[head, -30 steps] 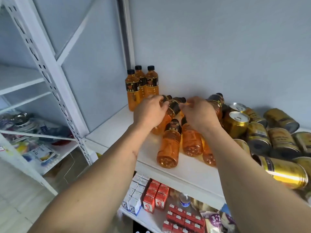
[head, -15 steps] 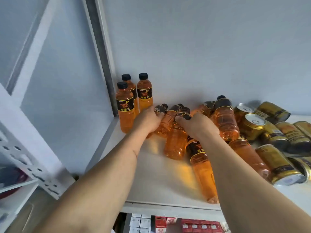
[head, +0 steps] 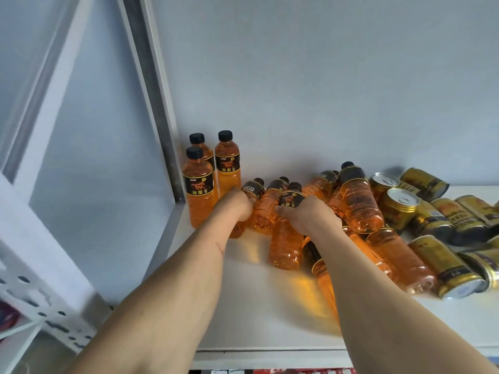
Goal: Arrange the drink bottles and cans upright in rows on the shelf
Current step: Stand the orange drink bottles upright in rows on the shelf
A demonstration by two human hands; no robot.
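Now gripping one bottle each: left hand [head: 237, 209] on the far-left one [head: 249, 197], right hand [head: 307, 217] on another [head: 287, 228], both tipping up. Nearly ready for standing beside three upright bottles [head: 213, 179].

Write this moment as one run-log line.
left hand grips lying bottle | right hand grips lying bottle | three bottles upright

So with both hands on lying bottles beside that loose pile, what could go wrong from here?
1. The left hand lifts its bottle right beside the three standing bottles; a swing could topple them.
2. Pulling the right hand's bottle may shift the bottle pile and roll the gold cans toward the shelf's edge.
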